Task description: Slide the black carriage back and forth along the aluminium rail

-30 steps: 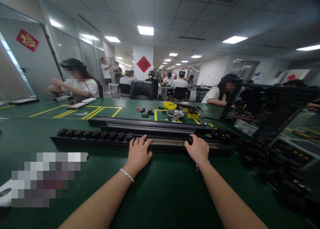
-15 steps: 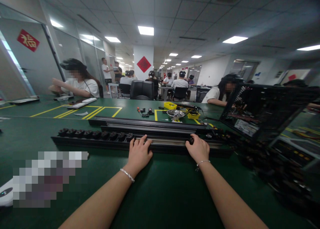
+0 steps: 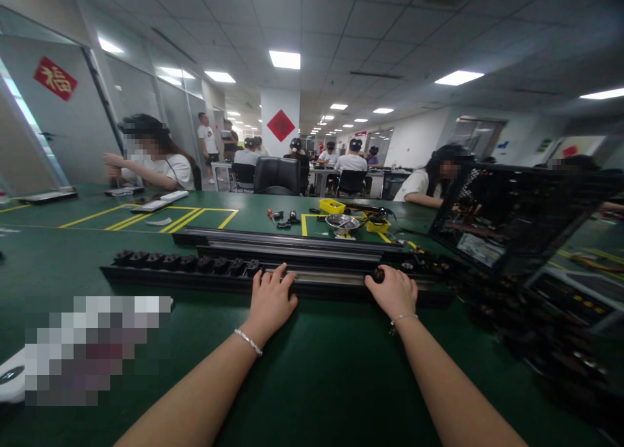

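A long black rail [image 3: 322,279] lies across the green table in front of me, with a row of several black socket modules [image 3: 190,262] set in its left half. My left hand [image 3: 272,299] rests flat on the rail's near edge, fingers spread. My right hand [image 3: 394,292] lies on the rail further right, fingers curled over a small black round part [image 3: 377,276]. A second long black rail [image 3: 292,239] lies just behind the first.
A black open computer chassis [image 3: 517,216] stands at the right. Yellow bins [image 3: 331,205], a metal bowl [image 3: 342,221] and small tools lie behind the rails. A pixelated patch covers the near left table. Other people sit at the far side and at desks beyond.
My right hand has slid a little to the right along the rail. My left hand has stayed in place.
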Available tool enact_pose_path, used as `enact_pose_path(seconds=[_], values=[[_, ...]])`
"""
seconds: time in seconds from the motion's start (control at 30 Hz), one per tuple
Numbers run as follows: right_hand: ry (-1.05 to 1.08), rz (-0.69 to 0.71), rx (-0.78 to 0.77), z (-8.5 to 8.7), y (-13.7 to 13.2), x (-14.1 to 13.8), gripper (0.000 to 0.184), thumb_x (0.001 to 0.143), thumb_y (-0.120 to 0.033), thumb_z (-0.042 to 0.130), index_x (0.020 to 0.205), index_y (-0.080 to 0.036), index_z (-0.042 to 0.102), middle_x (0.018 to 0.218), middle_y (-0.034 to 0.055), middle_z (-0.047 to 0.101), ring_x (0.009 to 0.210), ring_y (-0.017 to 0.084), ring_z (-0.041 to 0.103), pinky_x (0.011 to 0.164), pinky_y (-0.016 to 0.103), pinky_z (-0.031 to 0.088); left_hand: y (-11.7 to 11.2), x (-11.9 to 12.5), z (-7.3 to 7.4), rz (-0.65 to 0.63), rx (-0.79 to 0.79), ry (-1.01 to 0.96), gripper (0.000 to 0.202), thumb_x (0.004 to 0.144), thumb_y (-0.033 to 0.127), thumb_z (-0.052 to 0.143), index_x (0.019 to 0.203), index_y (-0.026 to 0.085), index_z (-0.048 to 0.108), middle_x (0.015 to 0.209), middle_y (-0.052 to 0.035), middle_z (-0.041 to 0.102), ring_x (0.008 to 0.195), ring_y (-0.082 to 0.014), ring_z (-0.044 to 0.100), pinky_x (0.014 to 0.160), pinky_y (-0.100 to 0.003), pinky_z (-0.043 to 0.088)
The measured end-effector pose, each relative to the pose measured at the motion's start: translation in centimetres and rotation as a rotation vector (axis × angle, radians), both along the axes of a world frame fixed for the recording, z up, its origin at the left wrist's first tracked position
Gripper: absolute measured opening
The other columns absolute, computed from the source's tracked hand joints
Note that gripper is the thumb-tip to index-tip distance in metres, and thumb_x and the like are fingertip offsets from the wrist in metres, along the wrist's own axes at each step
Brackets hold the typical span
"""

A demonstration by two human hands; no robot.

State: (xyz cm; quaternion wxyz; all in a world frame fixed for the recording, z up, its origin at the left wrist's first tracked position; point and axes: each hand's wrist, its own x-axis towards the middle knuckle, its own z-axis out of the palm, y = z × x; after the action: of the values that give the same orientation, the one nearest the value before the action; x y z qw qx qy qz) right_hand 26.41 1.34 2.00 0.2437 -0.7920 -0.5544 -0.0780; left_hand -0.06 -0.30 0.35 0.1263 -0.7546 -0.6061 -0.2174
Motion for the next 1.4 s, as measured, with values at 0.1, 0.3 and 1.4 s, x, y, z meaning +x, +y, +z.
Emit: enact_pose_path(seconds=[0.1,0.3,1.4], values=[[0.001,-0.007,-0.007,0.1,0.1,0.0,0.045,0.074,-0.044,0.045,0.111,-0.02,0.057,0.112,0.0085,0.06,0.112,0.025,0.045,0.096,0.041,0.026,0.0,0.0,0.0,0.002,0.004,0.002,0.042,0.076,0.033,0.053,0.118,0.031,0.055,0.136,-0.0024,0.046,0.112,-0.0256,0.047,0.106,-0.047,0.02],[0.018,-0.001,-0.023,0.3,0.1,0.5,0.042,0.075,-0.04,0.045,0.109,-0.02,0.058,0.108,0.0083,0.062,0.108,0.024,0.049,0.095,0.038,0.028,-0.1,0.0,0.1,0.002,-0.013,-0.003,0.042,0.076,0.032,0.053,0.118,0.032,0.055,0.136,-0.0023,0.047,0.111,-0.0256,0.047,0.106,-0.046,0.019],[0.12,-0.089,0.139,-1.3,-0.1,1.0,0.048,0.076,-0.042,0.043,0.115,-0.017,0.057,0.122,0.0088,0.057,0.115,0.025,0.044,0.103,0.042,0.019,-0.1,0.0,0.0,0.002,0.002,0.013,0.041,0.077,0.033,0.05,0.117,0.03,0.055,0.137,-0.003,0.046,0.111,-0.0263,0.047,0.105,-0.047,0.02]])
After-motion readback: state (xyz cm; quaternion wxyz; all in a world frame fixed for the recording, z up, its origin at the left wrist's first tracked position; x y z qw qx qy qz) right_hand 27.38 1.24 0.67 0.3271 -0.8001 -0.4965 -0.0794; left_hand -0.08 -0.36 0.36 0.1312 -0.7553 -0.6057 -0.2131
